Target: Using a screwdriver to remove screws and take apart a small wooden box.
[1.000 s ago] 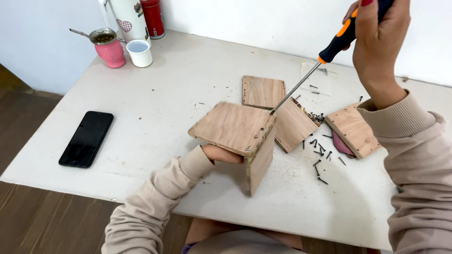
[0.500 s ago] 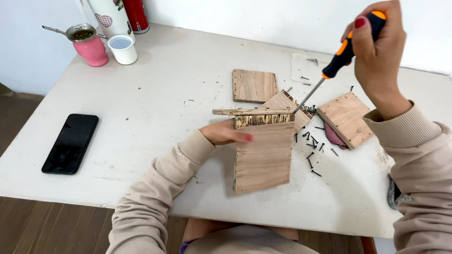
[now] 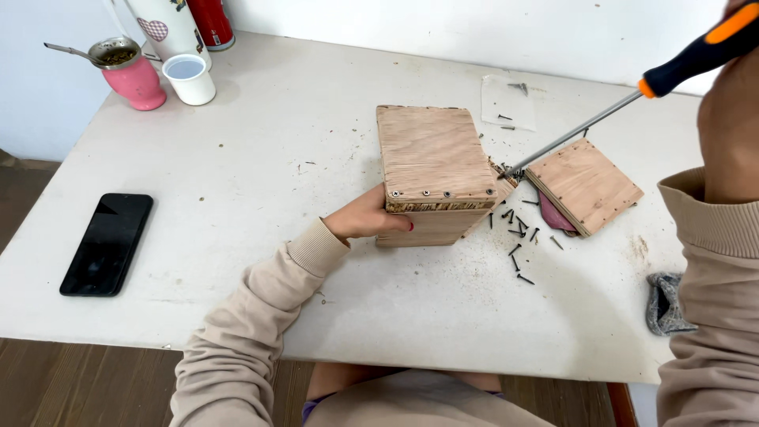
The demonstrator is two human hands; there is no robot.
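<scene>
Tipped the wooden box (image 3: 433, 158) back flat on the desk (image 3: 261, 158); left hand (image 3: 370, 215) fingers stayed clamped on it, right hand (image 3: 731, 111) fingers on the screwdriver (image 3: 632, 99).

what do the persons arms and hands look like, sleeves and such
Both arms wear long, loose beige sweatshirt sleeves with ribbed cuffs at the wrists. The left hand is bare, no glove, with red polish on a fingernail. The right hand is also bare; only part of it shows at the frame edge. No rings or watch can be seen.
</scene>
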